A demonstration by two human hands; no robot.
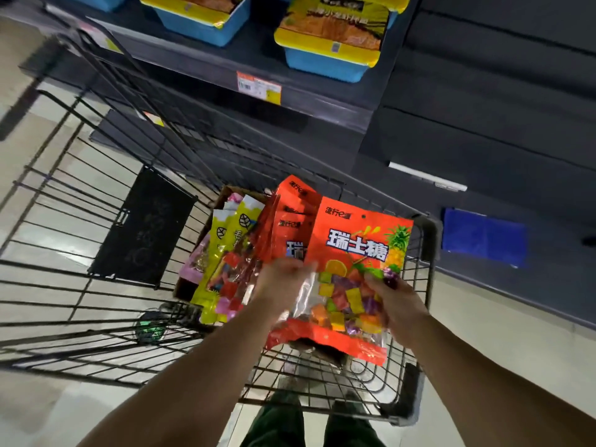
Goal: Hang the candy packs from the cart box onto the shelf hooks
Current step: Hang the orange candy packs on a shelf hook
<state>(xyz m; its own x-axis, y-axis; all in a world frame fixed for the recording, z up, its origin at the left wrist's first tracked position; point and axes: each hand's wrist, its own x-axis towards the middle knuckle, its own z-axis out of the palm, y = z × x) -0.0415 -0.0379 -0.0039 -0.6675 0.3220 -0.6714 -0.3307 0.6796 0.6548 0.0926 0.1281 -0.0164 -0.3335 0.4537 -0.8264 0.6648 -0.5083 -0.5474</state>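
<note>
1. At the bottom edge, dark green trousers [280,424] and shoes show through the wire floor of the cart [80,285], which the person stands just behind.
2. Two bare forearms reach forward over the near end of the cart.
3. The right hand [398,306] holds the right side of the front candy pack [351,279]; its fingers [380,285] are curled onto the clear window full of coloured sweets.
4. The left hand [282,283] is blurred; its fingers lie at the left edge of the same pack and seem to grip it, though the exact hold is hard to make out.
5. That pack is orange-red with large blue-and-white lettering, fruit pictures and a small hanging hole near its top edge. It is lifted upright above the right end of the cart.
6. Just behind it, more orange packs [292,221] of the same kind fan out, overlapping one another.
7. Left of those, yellow packs [225,250] and a pink one stand in a brown cardboard box [222,196] resting in the cart.
8. A black panel [142,233] leans against the wire side further left.
9. Beyond the cart rises a dark shelf [322,101] with an orange price tag [258,87] on its front edge.
10. On top of it sit blue tubs with yellow lids [329,37].
11. A blue sheet [483,237] lies low on the right.
</note>
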